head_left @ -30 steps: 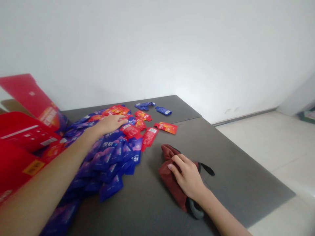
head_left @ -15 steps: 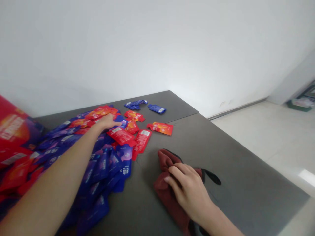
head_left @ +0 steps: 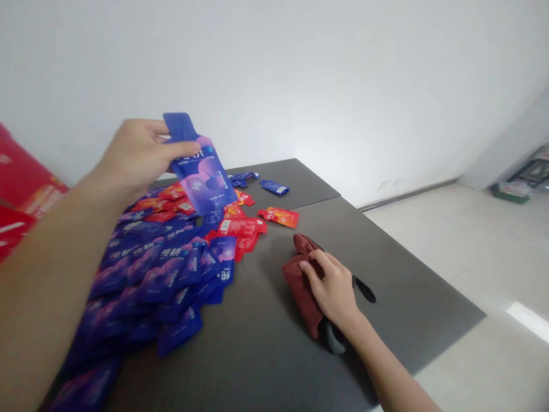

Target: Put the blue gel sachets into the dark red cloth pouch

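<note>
A blue and purple pouch (head_left: pixel 208 177) hangs tilted in the air, pinched near its neck between the thumb and fingers of my left hand (head_left: pixel 143 151). Below it a large heap of blue pouches (head_left: pixel 158 274) covers the left of the grey table, with red and orange pouches (head_left: pixel 240 227) among and beside them. At the centre right, my right hand (head_left: pixel 330 283) grips the top edge of a dark red fabric bag (head_left: pixel 302 294) with black trim. What the bag holds is hidden.
Red printed packaging (head_left: pixel 26 177) stands at the far left. Toward the back of the grey table (head_left: pixel 386 263) lie a few loose blue pouches (head_left: pixel 274 187) and an orange one (head_left: pixel 281 217). A white wall runs behind; a green box (head_left: pixel 510 193) is on the floor at right.
My left hand has risen from the heap with a blue pouch in it. The red bag and my right hand appear slightly higher in view, still together.
</note>
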Available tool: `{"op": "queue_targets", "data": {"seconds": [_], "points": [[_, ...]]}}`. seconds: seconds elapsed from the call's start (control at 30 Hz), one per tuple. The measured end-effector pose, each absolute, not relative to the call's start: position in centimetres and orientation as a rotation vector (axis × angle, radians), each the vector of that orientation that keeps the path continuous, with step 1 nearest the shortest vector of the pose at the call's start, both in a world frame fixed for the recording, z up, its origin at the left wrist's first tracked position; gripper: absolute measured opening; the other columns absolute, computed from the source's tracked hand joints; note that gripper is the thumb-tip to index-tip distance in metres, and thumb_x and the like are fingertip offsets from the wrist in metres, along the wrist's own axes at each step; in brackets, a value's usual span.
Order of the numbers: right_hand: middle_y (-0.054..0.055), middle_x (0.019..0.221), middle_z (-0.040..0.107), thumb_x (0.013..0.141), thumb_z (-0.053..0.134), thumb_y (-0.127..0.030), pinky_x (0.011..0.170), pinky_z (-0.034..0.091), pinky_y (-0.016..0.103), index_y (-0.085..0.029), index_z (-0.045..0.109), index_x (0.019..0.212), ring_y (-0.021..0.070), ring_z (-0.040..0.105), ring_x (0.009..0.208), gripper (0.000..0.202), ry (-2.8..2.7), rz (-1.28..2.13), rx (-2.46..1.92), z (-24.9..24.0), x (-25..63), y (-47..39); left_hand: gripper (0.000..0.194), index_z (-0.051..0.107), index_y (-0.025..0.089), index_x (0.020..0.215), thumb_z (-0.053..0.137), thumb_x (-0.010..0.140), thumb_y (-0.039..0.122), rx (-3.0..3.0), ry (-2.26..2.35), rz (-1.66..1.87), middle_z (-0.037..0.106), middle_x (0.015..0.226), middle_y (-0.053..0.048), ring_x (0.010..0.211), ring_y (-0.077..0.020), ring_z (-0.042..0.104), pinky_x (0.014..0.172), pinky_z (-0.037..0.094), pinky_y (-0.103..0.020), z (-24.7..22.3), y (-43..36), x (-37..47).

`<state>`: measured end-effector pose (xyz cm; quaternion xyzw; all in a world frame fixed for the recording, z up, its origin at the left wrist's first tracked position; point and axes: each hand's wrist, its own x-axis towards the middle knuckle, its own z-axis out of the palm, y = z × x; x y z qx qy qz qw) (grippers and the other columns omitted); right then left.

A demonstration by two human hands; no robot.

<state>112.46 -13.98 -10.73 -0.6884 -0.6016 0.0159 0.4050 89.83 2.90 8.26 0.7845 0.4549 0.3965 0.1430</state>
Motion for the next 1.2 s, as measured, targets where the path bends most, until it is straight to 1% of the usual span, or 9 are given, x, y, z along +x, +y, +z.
{"op": "queue_targets", "data": {"seconds": [0.17,0.3,0.4,0.5,0.6,0.73,0.83,1.0,1.2], "points": [[-0.003,0.071,0.061,0.083,0.053,-0.037,0.066,0.037,0.023,-0.021,0.058,0.079,0.0127,0.055,0.068,0.018,-1.179,-0.012,-1.698,-9.5,114.2,-14.0,0.042,0.063,0.010,0.095,0.060,0.073,0.046,1.973,1.407,0.946,0.068,0.071,0.002,0.060,-0.0142,0.064,0.058,0.051,-0.028,3.7,-9.0,89.4],[-0.003,0.070,0.060,0.082,0.053,-0.039,0.064,0.037,0.023,-0.021,0.059,0.079,0.0128,0.055,0.067,0.020,-1.182,-0.009,-1.686,-9.6,113.7,-14.8,0.045,0.057,0.014,0.110,0.053,0.080,0.047,2.143,1.650,0.383,0.070,0.084,-0.008,0.079,-0.0250,0.067,0.066,0.053,-0.035,-5.1,-14.5,88.8],[-0.003,0.071,0.061,0.083,0.053,-0.037,0.067,0.037,0.024,-0.021,0.058,0.078,0.0131,0.055,0.068,0.018,-1.303,0.010,-1.669,-9.5,112.4,-16.0,0.054,0.040,0.014,0.131,0.049,0.085,0.041,2.492,1.868,0.397,0.064,0.111,-0.015,0.094,-0.0293,0.063,0.077,0.051,-0.043,-8.8,-17.6,87.7],[-0.002,0.074,0.061,0.083,0.052,-0.034,0.069,0.037,0.024,-0.021,0.057,0.077,0.0132,0.055,0.071,0.015,-1.430,0.046,-1.605,-8.3,110.9,-17.4,0.050,0.042,0.016,0.129,0.047,0.086,0.043,2.810,1.638,0.732,0.061,0.118,-0.012,0.104,-0.0255,0.059,0.088,0.047,-0.040,-9.2,-20.3,86.4],[-0.001,0.077,0.060,0.086,0.050,-0.033,0.068,0.038,0.022,-0.020,0.056,0.080,0.0119,0.054,0.072,0.015,-1.594,0.110,-1.440,-6.0,109.1,-18.3,0.034,0.054,0.018,0.117,0.041,0.090,0.035,3.032,1.192,0.693,0.066,0.109,-0.006,0.102,-0.0207,0.060,0.087,0.048,-0.034,-9.0,-21.7,85.7],[0.000,0.082,0.057,0.091,0.041,-0.037,0.068,0.037,0.022,-0.021,0.055,0.086,0.0111,0.052,0.075,0.022,-2.134,0.256,-1.152,-4.8,105.6,-18.1,0.026,0.066,0.019,0.083,0.042,0.082,0.008,3.017,1.136,0.275,0.071,0.078,-0.002,0.069,-0.0158,0.065,0.061,0.050,-0.025,-10.0,-21.4,85.9],[0.000,0.083,0.056,0.093,0.037,-0.037,0.067,0.036,0.023,-0.023,0.057,0.091,0.0117,0.052,0.073,0.024,-2.496,0.227,-1.039,-6.6,103.1,-17.3,0.027,0.064,0.018,0.069,0.044,0.071,-0.001,2.991,1.210,0.047,0.065,0.061,-0.001,0.054,-0.0161,0.060,0.050,0.044,-0.025,-10.7,-21.3,86.2],[0.002,0.091,0.056,0.094,0.032,-0.034,0.064,0.034,0.025,-0.028,0.056,0.101,0.0131,0.053,0.074,0.026,-2.672,0.109,-1.126,-9.8,102.3,-14.9,0.020,0.063,0.017,0.069,0.048,0.071,0.004,3.087,1.126,0.255,0.064,0.063,-0.003,0.063,-0.0198,0.061,0.055,0.046,-0.029,-10.7,-21.2,87.0],[0.005,0.098,0.057,0.094,0.032,-0.036,0.064,0.034,0.025,-0.025,0.053,0.108,0.0143,0.055,0.077,0.027,-2.572,0.070,-1.527,-8.8,104.7,-12.1,0.031,0.065,0.010,0.097,0.044,0.075,0.004,3.218,0.961,0.434,0.070,0.093,-0.010,0.082,-0.0183,0.063,0.083,0.047,-0.032,-10.9,-21.5,86.7]]}}
